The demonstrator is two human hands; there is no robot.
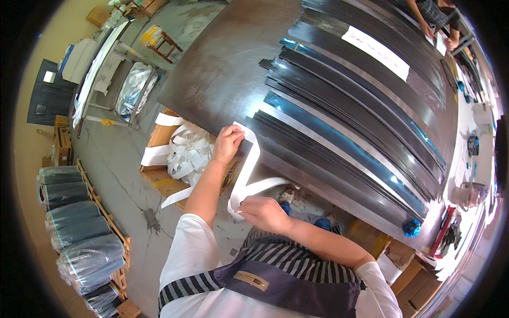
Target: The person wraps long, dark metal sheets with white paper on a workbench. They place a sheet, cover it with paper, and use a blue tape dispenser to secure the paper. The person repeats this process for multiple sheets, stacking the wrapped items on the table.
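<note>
A white strip of flat, flexible material runs between my hands in front of the table edge. My left hand pinches its upper end near the table corner. Lower down and close to my body, my right hand closes on the strip where it folds back; a loose length trails off to the right. Below and left of my left hand, a cardboard box holds a tangled heap of similar white strips, with some hanging over its sides. Long black strips lie in rows on the dark table.
A written white sheet lies across the black strips. At the table's near right corner is a shiny blue bundle. Another person's hands hold something white at the far right. Plastic-wrapped bundles and a stool stand to the left.
</note>
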